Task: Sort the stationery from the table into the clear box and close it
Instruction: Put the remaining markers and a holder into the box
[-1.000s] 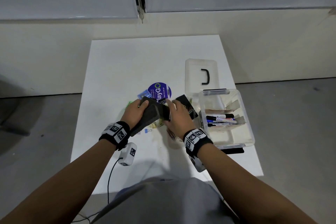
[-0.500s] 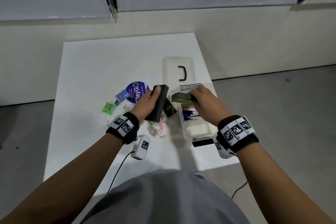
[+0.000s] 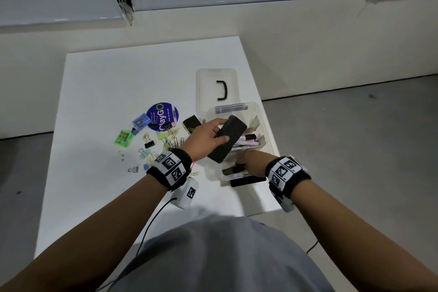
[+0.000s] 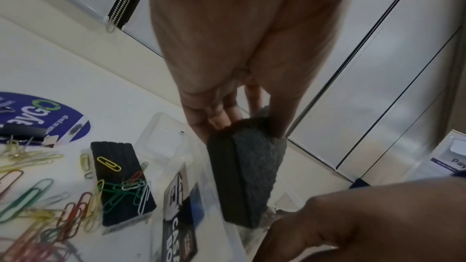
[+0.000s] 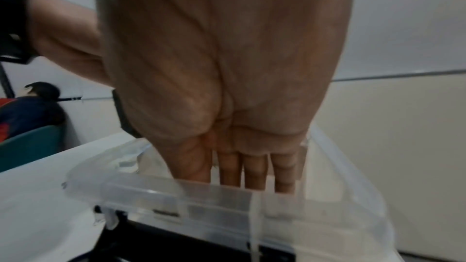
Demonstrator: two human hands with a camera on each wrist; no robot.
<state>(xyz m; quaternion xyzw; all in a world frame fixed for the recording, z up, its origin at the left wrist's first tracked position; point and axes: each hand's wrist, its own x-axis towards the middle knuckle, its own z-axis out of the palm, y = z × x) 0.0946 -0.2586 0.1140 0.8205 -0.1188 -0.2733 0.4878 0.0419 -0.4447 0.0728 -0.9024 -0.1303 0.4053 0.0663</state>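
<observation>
My left hand point(image 3: 206, 140) grips a dark grey board eraser point(image 3: 227, 140) by its sides and holds it tilted over the clear box point(image 3: 270, 140). In the left wrist view the thumb and fingers of my left hand point(image 4: 248, 127) clamp the eraser point(image 4: 247, 176) at its top end. My right hand point(image 3: 253, 163) reaches into the near compartment, beside a dark object point(image 3: 233, 169). Its fingers point(image 5: 254, 168) run straight down behind the box rim point(image 5: 201, 192), tips hidden. Markers point(image 3: 246, 140) lie in the middle compartment.
The lid point(image 3: 216, 87) with a black handle lies flat behind the box. A second black eraser point(image 3: 192, 122), paper clips point(image 3: 170, 140), binder clips point(image 3: 149, 143), a purple round sticker point(image 3: 162, 116) and small blue point(image 3: 141, 121) and green point(image 3: 122, 138) cases lie left of the box.
My left hand carried the grey eraser rightward over the box. My right hand dropped from the box's middle into the near compartment, and the yellow-edged eraser it held no longer shows in it.
</observation>
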